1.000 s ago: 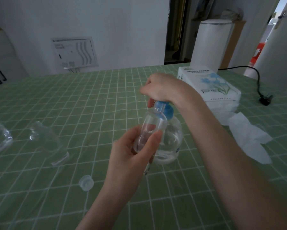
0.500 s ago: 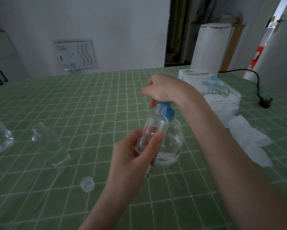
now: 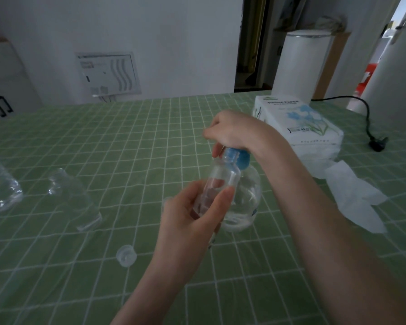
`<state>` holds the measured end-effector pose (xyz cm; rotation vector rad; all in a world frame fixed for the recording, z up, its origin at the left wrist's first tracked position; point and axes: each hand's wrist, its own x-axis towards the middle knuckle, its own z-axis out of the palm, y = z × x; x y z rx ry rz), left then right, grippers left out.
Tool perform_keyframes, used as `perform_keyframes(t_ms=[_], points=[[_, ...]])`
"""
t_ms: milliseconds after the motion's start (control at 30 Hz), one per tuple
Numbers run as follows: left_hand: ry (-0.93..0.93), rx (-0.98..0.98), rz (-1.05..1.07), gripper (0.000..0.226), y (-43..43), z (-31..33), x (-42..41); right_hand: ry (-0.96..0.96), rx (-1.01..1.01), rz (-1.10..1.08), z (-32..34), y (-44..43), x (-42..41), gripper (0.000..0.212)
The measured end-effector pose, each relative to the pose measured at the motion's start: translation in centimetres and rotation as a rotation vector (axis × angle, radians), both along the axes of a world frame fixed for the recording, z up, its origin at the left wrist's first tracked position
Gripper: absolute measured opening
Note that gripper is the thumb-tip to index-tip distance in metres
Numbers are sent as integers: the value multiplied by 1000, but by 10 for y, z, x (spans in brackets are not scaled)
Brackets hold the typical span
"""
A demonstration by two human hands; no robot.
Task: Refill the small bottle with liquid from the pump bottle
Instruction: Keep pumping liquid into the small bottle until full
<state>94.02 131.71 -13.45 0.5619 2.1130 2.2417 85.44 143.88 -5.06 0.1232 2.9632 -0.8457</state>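
The pump bottle stands upright on the green tablecloth, and the right hand is curled over its blue pump head. At the pump bottle's 8 o'clock, the left hand grips the small bottle. That bottle's long axis leans toward 1 o'clock, so its open mouth seems to sit just under the spout.

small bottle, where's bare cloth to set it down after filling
Bare tablecloth lies beyond the right hand on the pump bottle, and nearer than the loose cap. Crowded: a clear bottle lying at left, tissue pack and loose tissue at right.
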Motion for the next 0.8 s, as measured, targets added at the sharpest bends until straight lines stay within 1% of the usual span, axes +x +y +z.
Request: perform_keyframes(t_ms=[167,400,600,800], points=[[11,-1,-3,34,1,0,-1,57,12,-23,7,1,-3,32],[18,-7,-6,31,1,1,-2,15,-9,-9,7,-1,-5,32],[2,-41,7,40,1,0,1,-16,-6,1,0,1,-3,34],[-9,-33,8,40,1,0,1,33,-34,-11,0,1,-1,34]])
